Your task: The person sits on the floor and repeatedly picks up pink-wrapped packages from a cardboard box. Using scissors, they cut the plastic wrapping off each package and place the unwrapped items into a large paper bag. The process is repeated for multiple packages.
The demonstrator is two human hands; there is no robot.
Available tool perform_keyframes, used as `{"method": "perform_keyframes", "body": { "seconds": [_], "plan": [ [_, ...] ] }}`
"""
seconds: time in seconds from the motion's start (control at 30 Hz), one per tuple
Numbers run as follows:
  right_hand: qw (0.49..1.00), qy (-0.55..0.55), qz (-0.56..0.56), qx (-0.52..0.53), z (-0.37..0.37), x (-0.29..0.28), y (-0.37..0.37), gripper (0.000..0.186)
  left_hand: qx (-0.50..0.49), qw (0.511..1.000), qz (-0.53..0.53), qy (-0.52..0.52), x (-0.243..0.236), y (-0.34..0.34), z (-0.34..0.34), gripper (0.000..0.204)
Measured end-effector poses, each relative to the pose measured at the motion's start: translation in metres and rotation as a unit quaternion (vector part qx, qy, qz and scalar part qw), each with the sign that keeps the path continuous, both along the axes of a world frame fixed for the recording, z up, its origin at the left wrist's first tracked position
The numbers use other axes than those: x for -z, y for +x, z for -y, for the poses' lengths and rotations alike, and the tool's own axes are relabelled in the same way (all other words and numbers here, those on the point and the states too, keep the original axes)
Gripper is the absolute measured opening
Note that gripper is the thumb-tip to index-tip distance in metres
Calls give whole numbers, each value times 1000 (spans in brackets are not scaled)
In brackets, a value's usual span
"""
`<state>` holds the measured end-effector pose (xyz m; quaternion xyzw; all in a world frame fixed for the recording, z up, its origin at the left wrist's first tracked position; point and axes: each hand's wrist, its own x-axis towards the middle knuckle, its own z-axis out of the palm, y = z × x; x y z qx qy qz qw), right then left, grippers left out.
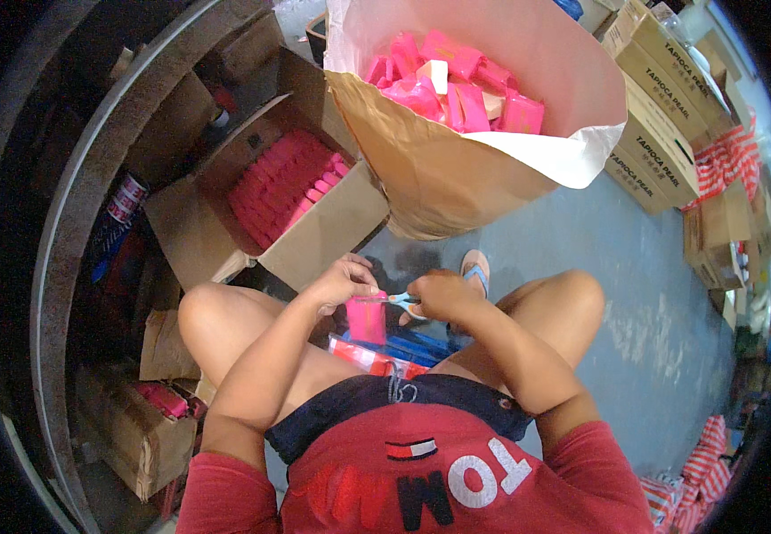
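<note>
My left hand (344, 281) pinches the top of a pink packet (367, 322) that hangs between my knees. My right hand (442, 294) grips light-blue scissors (403, 303), whose blades lie across the packet's upper edge. Just beyond my hands, an open cardboard box (323, 231) holds rows of pink packets (274, 187). Behind it stands a large brown paper bag (439, 191) with a white inside, heaped with loose pink packets (519, 114). Below the packet, red-and-white plastic (359, 354) shows on a blue surface under me.
Stacked cartons (648, 142) line the right side, with red-striped bundles (702, 458) at the lower right. A curved-looking metal shelf edge (58, 222) runs along the left. Another cardboard box (132, 440) sits at the lower left. My sandalled foot (476, 267) rests on the grey floor (635, 311).
</note>
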<state>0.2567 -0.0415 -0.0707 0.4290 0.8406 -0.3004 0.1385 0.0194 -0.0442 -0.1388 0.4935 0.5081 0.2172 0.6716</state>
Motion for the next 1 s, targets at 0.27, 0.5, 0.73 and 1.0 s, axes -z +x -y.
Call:
{"method": "perform_keyframes", "body": {
  "seconds": [0.27, 0.5, 0.73, 1.0],
  "plan": [
    [999, -29, 19, -4, 7, 3, -6, 37, 19, 1000, 4, -24, 2, 8, 7, 6],
    [1000, -20, -17, -14, 5, 15, -5, 42, -11, 996, 18, -88, 8, 10, 11, 6],
    [1000, -21, -9, -15, 2, 15, -3, 46, -18, 994, 35, -106, 3, 11, 10, 5],
    [999, -12, 0, -32, 6, 13, -8, 39, -2, 992, 35, -122, 6, 17, 13, 4]
  ]
}}
